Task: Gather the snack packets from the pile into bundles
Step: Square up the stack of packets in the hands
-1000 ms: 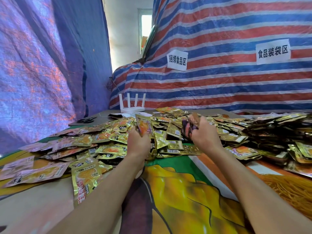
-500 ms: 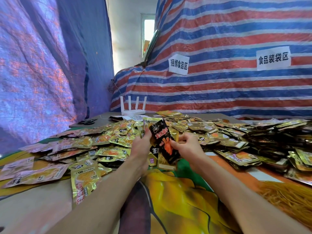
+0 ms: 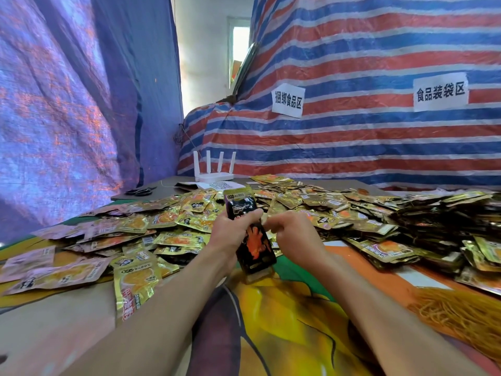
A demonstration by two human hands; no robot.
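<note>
My left hand [image 3: 230, 229] grips an upright stack of snack packets [image 3: 256, 248]. Its front packet is black with an orange picture, and my thumb lies across it. My right hand [image 3: 295, 234] is just right of the stack, with curled fingertips pinching its right edge. Behind both hands, a wide pile of gold and orange loose packets [image 3: 176, 221] covers the table from left to centre. Darker stacked packets [image 3: 447, 221] are heaped on the right.
A heap of thin orange bands [image 3: 461, 313] lies at the near right. At the back of the table stand a white router [image 3: 214, 169] and black scissors [image 3: 141, 190]. A striped tarp wall with two paper signs [image 3: 287, 100] rises behind. A printed cloth [image 3: 284, 321] covers the near table.
My right hand carried a black packet from the pile to my left hand. The left thumb now clamps it on the front of the stack, which has been drawn nearer to me.
</note>
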